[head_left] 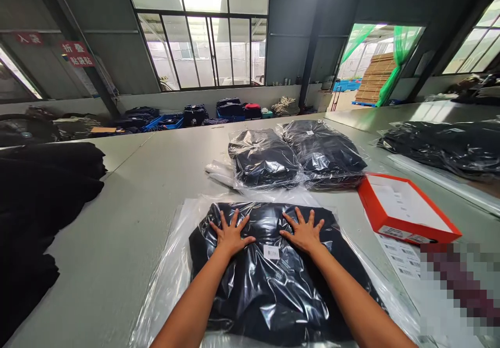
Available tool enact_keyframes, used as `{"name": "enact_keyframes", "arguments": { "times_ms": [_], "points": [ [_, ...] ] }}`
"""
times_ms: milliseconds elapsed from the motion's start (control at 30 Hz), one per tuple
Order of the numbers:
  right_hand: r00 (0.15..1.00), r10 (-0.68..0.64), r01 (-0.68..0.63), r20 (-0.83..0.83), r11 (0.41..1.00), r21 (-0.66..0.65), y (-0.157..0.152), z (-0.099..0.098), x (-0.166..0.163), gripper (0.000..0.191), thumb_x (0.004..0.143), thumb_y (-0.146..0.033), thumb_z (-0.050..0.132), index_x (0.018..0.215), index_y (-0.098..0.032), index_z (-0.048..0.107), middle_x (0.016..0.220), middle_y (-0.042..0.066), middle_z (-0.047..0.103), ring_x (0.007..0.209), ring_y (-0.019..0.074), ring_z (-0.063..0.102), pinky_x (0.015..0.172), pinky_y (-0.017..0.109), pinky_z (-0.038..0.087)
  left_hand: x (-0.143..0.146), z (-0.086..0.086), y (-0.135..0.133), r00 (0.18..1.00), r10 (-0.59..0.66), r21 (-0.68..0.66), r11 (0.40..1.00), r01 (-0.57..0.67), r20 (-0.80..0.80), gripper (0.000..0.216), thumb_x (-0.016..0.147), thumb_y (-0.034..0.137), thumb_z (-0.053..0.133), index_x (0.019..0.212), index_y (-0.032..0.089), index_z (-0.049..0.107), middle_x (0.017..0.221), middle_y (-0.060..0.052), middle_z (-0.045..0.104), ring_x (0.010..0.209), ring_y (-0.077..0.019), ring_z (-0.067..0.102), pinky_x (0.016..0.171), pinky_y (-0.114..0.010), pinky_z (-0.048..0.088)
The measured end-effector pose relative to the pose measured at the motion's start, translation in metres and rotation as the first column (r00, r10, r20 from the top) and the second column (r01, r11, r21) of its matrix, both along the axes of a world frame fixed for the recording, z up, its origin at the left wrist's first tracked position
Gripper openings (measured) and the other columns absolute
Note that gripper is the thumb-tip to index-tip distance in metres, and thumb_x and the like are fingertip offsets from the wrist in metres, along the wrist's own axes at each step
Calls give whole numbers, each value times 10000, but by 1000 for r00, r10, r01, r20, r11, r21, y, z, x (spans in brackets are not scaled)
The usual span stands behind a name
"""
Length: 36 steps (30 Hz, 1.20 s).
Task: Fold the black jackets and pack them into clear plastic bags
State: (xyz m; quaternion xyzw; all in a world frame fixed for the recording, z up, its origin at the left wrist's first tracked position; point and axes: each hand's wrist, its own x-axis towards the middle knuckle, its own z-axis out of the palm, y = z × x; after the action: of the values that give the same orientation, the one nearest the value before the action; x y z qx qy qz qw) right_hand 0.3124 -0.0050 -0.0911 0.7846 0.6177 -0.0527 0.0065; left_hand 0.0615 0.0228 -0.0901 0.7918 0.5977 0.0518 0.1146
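A folded black garment in a clear plastic bag [273, 290] lies flat in front of me. Both palms press down on its upper part with the fingers spread: my left hand [231, 233] on the left side, my right hand [303, 232] on the right. Between and just below them, a white barcode label [271, 252] sits on the bag. More clear plastic bags [164, 280] are spread underneath and stick out at both sides. Beyond my hands lie two piles of bagged black garments, a left pile [265, 158] and a right pile [322, 152], side by side.
An orange-red box [414, 207] with white labels inside stands at the right, beside a barcode sticker sheet [398, 257]. Loose black cloth [39, 197] covers the table's left side. More bagged black garments [449, 142] lie far right. Blue crates [167, 123] line the back wall.
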Motion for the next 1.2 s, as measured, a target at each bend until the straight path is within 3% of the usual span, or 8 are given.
{"name": "enact_keyframes", "arguments": {
  "times_ms": [133,233,433,600,800,967,1100,1200],
  "points": [
    [1000,26,-26,0,1000,-12,2,-19,15,755,688,-802,350,1373,-507,228,1535,-50,114,1328,499,-34,958,719,-4,-8,-35,-1,997,69,43,997,-68,-26,770,709,664,536,1380,489,201,1542,69,47,1322,-474,-175,907,-779,-62],
    [1000,18,-19,15,1000,16,0,-31,15,730,705,-794,334,1370,-516,220,1536,-50,105,1338,481,2,974,708,26,-5,-47,-2,996,86,74,994,-84,-30,772,705,661,545,1376,496,199,1541,76,52,1323,-469,-177,912,-775,-74],
    [1000,12,-12,-9,1000,-2,5,-39,14,712,719,-776,351,1370,-512,234,1536,-56,110,1342,472,-6,982,706,23,-3,-51,4,996,81,69,995,-78,-39,763,710,682,516,1375,499,191,1539,90,43,1318,-469,-196,909,-781,-66],
    [994,62,-72,-87,990,-117,0,-18,21,675,775,-723,326,1393,-470,226,1541,-51,76,1361,428,-21,998,694,34,-3,-39,3,993,81,12,997,-80,-88,710,736,688,471,1372,492,223,1538,84,70,1324,-479,-153,906,-781,-62],
    [1000,10,-10,0,994,-106,-76,-3,48,517,888,-509,317,1395,-402,300,1533,-3,138,1392,317,42,1030,654,73,19,-15,-66,994,71,112,992,-62,-79,542,840,492,458,1366,420,346,1543,25,37,1369,-403,-98,960,-748,11],
    [971,-219,222,-92,975,24,-164,-37,88,561,881,-497,343,1417,-339,286,1522,73,169,1372,348,144,994,605,272,34,-37,-140,988,-152,92,984,155,-34,639,787,611,470,1375,471,263,1537,27,96,1382,-381,-46,959,-741,-47],
    [952,-221,259,-211,950,176,-198,-62,118,601,835,-413,453,1369,-144,392,1388,176,408,1299,309,333,1022,482,318,34,-60,-147,987,-144,167,974,153,-65,643,805,596,450,1391,440,234,1532,13,127,1387,-363,-34,991,-698,-79],
    [912,-271,338,-308,921,192,-202,-56,127,555,803,-385,488,1309,-158,461,1224,123,576,1158,269,489,980,440,362,32,-65,-137,986,-148,217,963,160,-73,645,809,588,450,1393,440,219,1533,25,123,1388,-356,-44,1001,-690,-68]
  ]
}}
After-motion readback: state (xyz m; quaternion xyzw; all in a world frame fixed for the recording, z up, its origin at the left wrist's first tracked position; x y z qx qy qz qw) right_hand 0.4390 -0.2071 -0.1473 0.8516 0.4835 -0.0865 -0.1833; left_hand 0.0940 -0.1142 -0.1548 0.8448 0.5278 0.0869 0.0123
